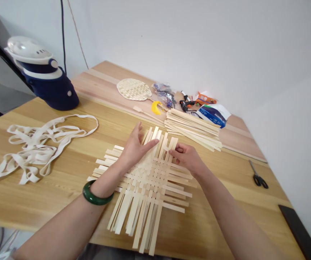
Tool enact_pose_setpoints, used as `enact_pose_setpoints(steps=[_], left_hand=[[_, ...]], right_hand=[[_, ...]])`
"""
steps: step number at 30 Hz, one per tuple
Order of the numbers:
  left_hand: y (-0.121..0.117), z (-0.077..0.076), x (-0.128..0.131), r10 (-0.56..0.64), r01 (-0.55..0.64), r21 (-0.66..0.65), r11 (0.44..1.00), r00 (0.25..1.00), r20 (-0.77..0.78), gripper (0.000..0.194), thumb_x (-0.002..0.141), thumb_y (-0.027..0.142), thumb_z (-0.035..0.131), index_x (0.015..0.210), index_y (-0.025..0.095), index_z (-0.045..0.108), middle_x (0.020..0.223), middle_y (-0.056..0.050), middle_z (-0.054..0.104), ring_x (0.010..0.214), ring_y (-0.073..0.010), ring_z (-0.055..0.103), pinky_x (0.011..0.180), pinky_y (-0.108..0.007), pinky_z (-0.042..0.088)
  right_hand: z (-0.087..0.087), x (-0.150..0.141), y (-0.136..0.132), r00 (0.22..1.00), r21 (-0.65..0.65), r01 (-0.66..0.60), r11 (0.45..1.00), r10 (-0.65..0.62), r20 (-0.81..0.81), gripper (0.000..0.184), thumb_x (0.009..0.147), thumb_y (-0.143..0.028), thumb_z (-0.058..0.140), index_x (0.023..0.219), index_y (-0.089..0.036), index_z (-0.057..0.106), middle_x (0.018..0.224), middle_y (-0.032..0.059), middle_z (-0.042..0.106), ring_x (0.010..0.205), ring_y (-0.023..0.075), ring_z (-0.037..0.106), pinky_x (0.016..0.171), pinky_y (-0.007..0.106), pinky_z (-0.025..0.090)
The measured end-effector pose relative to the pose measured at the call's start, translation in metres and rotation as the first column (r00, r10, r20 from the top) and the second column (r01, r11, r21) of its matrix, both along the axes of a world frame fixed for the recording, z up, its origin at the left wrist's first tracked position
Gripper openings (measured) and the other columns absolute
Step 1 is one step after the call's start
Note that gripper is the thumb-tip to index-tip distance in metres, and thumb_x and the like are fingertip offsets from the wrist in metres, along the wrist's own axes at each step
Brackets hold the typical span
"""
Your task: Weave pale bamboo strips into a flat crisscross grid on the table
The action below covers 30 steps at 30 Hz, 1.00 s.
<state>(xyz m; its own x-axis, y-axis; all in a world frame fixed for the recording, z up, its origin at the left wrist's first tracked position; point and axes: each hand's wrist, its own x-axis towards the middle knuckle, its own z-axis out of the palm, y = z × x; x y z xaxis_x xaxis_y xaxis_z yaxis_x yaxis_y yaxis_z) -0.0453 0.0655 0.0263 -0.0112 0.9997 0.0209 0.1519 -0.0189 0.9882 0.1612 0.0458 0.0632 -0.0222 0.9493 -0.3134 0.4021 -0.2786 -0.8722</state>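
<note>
A partly woven mat (141, 177) of pale flat wooden or bamboo strips lies on the wooden table in front of me, its loose ends sticking out on all sides. My left hand (135, 147), with a green bangle on the wrist, rests over the mat's upper left part. Its thumb stretches across the upright strips and its fingers are apart. At the upper right corner my right hand (187, 156) is closed, thumb and fingers pinching a pale strip (173, 144) there. Part of the weave is hidden under my left hand and forearm.
Behind the mat lie a stack of loose strips (193, 126), a woven fan (134, 89), a yellow piece (156, 107), a glue gun (185, 104) and a blue packet (211, 115). Scissors (258, 178) lie right; white cloth tape (43, 139) and a blue-white appliance (49, 85) left.
</note>
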Motion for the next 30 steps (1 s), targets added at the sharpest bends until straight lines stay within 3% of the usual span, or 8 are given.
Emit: enact_pose_setpoints(steps=[3,7,9,12,16,22,25,30], left_hand=[[0.006,0.005,-0.01,-0.108,0.117,-0.197,0.973,0.992,0.057,0.113,0.065,0.058,0.082,0.153,0.017,0.024,0.141,-0.024,0.052,0.122,-0.0355,0.058,0.094,-0.042,0.051],[0.01,0.014,-0.029,-0.15,0.171,-0.357,0.919,0.985,0.086,0.121,0.061,0.059,0.085,0.155,0.016,0.022,0.123,-0.019,0.067,0.098,-0.0322,0.07,0.075,-0.037,0.057],[0.011,0.015,-0.036,-0.197,0.243,-0.335,0.91,0.966,0.164,0.109,0.063,0.056,0.085,0.151,0.019,0.032,0.11,-0.013,0.073,0.088,-0.0284,0.072,0.07,-0.035,0.057],[0.012,0.016,-0.044,-0.299,0.371,-0.255,0.893,0.912,0.281,0.071,0.065,0.049,0.085,0.126,0.02,0.061,0.1,-0.007,0.075,0.086,-0.0247,0.072,0.071,-0.032,0.057],[0.014,0.016,-0.053,-0.377,0.485,-0.252,0.838,0.847,0.375,0.048,0.066,0.044,0.084,0.104,0.017,0.071,0.096,-0.008,0.076,0.078,-0.0225,0.071,0.067,-0.032,0.057],[0.017,0.014,-0.063,-0.388,0.476,-0.289,0.831,0.867,0.314,0.048,0.063,0.044,0.085,0.098,0.015,0.071,0.094,-0.009,0.076,0.081,-0.0248,0.072,0.068,-0.033,0.058],[0.018,0.014,-0.06,-0.333,0.447,-0.376,0.812,0.883,0.33,0.054,0.055,0.044,0.088,0.097,0.014,0.071,0.093,-0.01,0.076,0.083,-0.0272,0.072,0.07,-0.034,0.058],[0.018,0.019,-0.061,-0.283,0.402,-0.397,0.825,0.902,0.325,0.055,0.048,0.039,0.09,0.093,0.014,0.07,0.09,-0.01,0.076,0.081,-0.0272,0.072,0.069,-0.033,0.057]], right_hand=[[0.009,-0.007,-0.004,0.998,0.04,-0.036,0.999,0.034,0.046,0.027,0.067,-0.043,0.068,0.079,-0.02,0.064,0.073,0.0,0.064,0.062,0.013,0.054,0.052,0.024,0.042],[0.023,-0.018,-0.006,0.993,0.081,-0.092,0.992,0.085,0.085,0.024,0.067,-0.042,0.067,0.072,-0.02,0.06,0.069,-0.0009,0.061,0.062,0.0125,0.052,0.053,0.025,0.041],[0.027,-0.023,-0.007,0.992,0.089,-0.103,0.991,0.095,0.088,0.023,0.067,-0.042,0.067,0.073,-0.02,0.06,0.068,-0.0011,0.06,0.062,0.0127,0.052,0.053,0.025,0.041],[0.03,-0.03,-0.007,0.988,0.096,-0.126,0.987,0.116,0.103,0.023,0.068,-0.041,0.066,0.077,-0.02,0.061,0.072,0.0001,0.063,0.064,0.0138,0.054,0.053,0.025,0.041],[0.03,-0.04,-0.007,0.982,0.111,-0.165,0.98,0.153,0.114,0.023,0.068,-0.04,0.066,0.079,-0.02,0.063,0.077,0.0021,0.066,0.068,0.0151,0.057,0.055,0.026,0.043],[0.029,-0.055,-0.003,0.979,0.096,-0.19,0.977,0.181,0.097,0.023,0.067,-0.038,0.065,0.08,-0.019,0.064,0.078,0.002,0.067,0.067,0.0146,0.057,0.055,0.026,0.043],[0.025,-0.059,-0.001,0.977,0.111,-0.194,0.975,0.182,0.111,0.023,0.067,-0.038,0.064,0.079,-0.018,0.064,0.075,0.0011,0.066,0.065,0.0143,0.057,0.055,0.026,0.043],[0.02,-0.062,0.001,0.97,0.145,-0.231,0.962,0.216,0.114,0.023,0.069,-0.038,0.063,0.082,-0.019,0.065,0.073,0.0007,0.066,0.066,0.0147,0.056,0.055,0.025,0.042]])
